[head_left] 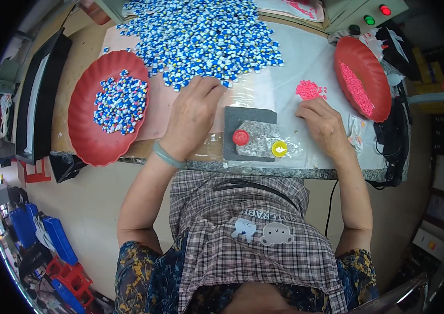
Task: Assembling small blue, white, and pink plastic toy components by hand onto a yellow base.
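My left hand (193, 116), with a pale green bangle at its wrist, reaches to the near edge of a wide heap of small blue-and-white pieces (206, 36). Its fingers are bent together at the heap; whatever is between the tips is hidden. Beside a little pile of tiny pink pieces (310, 89) is my right hand (324, 127), fingers curled in and closed, their contents too small to make out. Between the hands, a speckled stone block (257, 137) rests on a dark grey square plate (231, 120). A red round cap (240, 137) and a yellow round cap (279, 149) sit on the block.
At the left stands a red scalloped bowl (82, 104) of blue-and-white pieces, some with pink bits. Another red bowl (373, 68) at the right holds pink pieces. Beyond it are black cables (389, 141); a control box with red and green lights (376, 18) is at the back.
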`<state>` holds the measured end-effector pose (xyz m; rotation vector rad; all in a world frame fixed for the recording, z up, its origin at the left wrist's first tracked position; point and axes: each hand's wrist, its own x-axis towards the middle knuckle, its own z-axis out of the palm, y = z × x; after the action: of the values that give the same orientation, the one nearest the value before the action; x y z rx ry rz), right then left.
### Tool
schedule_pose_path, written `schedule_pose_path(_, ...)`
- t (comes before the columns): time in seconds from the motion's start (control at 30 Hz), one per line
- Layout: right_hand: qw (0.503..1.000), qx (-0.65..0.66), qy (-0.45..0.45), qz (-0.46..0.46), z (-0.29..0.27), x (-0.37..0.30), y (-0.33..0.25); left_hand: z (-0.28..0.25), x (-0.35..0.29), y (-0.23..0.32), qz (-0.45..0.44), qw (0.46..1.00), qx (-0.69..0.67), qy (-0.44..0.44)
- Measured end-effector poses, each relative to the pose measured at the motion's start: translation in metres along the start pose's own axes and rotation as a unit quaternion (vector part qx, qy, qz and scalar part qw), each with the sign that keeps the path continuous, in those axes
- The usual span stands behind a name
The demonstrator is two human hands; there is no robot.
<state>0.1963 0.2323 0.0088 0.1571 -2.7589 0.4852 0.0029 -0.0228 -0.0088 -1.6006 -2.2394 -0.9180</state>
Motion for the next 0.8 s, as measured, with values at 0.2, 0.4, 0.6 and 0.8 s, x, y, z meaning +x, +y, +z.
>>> schedule_pose_path(0.2,0.996,0.025,0.039,0.070,-0.002,-0.009,0.005,0.002,0.009,-0.002,0.027,0.999,0.025,-0.033)
schedule_pose_path(0.4,0.992,0.007,0.018,0.123,-0.002,-0.005,-0.012,0.003,0.010,-0.003,0.040,0.996,0.059,-0.060)
schedule_pose_path(0.6,0.994,-0.021,-0.005,0.104,0.001,-0.003,-0.006,-0.012,0.012,0.008,-0.055,0.997,-0.058,0.020)
schedule_pose_path(0.8,0.996,-0.019,0.015,0.090,0.006,-0.002,-0.002,-0.008,0.011,0.037,-0.208,0.896,-0.392,0.031)
